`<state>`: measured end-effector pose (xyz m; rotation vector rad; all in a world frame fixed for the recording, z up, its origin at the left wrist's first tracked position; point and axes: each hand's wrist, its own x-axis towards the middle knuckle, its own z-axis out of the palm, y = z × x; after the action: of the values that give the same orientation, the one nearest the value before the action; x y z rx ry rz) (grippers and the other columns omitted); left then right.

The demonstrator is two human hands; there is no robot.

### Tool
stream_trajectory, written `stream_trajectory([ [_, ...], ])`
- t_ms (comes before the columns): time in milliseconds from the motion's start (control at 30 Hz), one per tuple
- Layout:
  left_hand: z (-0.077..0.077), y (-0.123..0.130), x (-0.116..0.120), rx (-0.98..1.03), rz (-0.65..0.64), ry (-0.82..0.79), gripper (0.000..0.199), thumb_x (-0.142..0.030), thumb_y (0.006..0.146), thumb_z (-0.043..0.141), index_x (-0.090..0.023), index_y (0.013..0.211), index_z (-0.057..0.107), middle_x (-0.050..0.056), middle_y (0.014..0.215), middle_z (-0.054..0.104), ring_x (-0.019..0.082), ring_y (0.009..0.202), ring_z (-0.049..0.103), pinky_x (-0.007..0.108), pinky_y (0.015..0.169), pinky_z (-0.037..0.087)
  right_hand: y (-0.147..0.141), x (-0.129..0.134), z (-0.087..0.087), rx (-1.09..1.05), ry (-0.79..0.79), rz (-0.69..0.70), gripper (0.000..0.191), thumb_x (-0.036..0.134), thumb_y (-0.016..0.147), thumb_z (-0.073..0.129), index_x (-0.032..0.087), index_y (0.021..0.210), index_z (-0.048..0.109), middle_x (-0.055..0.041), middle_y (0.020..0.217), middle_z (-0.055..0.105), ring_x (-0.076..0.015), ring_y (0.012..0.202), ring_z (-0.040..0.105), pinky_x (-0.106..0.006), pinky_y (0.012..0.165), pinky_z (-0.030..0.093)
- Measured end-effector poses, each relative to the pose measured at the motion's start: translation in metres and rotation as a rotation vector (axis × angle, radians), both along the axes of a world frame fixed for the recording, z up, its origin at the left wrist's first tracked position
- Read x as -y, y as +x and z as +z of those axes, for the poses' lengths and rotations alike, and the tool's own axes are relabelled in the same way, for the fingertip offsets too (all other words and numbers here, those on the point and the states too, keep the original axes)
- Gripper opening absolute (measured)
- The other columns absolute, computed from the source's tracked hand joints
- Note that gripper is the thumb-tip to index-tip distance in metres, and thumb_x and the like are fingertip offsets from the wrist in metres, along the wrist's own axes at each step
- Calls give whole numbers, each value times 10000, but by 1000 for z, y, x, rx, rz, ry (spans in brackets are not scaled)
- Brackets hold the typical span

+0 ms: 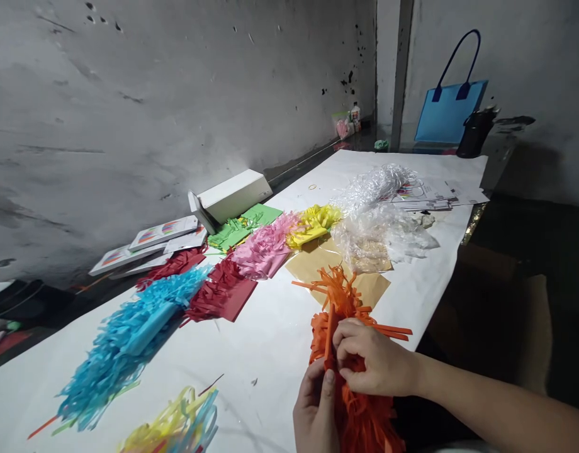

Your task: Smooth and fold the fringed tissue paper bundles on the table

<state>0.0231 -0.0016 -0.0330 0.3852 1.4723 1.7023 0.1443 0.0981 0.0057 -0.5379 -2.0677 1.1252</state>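
Note:
Both my hands are at a bundle of orange fringed tissue paper [369, 421] near the table's front edge. My left hand [316, 409] grips its folded, uncut strip from below, thumb on top. Just above it, my right hand [377, 358] has its fingers curled and pressed together at the same folded strip; what exactly lies between the fingertips is hidden. Loose orange strips stick out beyond my right knuckles. A sheet of brown paper [301, 267] lies just past the orange fringe.
Fringed blue [129, 343], dark red [223, 292], pink [265, 245], yellow [315, 225] and green paper [233, 233] lie leftward on the white-covered table [252, 384]. Clear plastic strands [374, 189], a white box [237, 195] and printed cards [164, 233] sit farther back. A blue bag [447, 113] stands behind.

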Motion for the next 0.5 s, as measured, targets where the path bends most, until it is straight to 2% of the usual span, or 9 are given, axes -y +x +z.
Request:
stream_trajectory([
  [200,1,-1,0,17,-24,-17,449,-530,617,880,-193,883,746,71,919,778,244,945,714,329,874,551,2,-2,2,-7,21,38,177,25,686,672,188,692,605,-2,852,616,-181,881,578,-373,985,445],
  [333,5,-1,1,-23,-34,-22,420,-500,640,873,-176,880,754,73,913,777,237,910,714,318,850,555,2,-3,2,3,40,46,190,10,674,681,187,677,610,7,835,603,-173,848,569,-406,1049,409],
  [500,8,-1,0,-51,-50,-19,435,-520,635,865,-171,869,753,86,909,777,266,923,718,352,843,563,3,-4,4,34,64,54,194,8,677,702,180,673,611,14,824,598,-159,824,569,-365,999,433],
])
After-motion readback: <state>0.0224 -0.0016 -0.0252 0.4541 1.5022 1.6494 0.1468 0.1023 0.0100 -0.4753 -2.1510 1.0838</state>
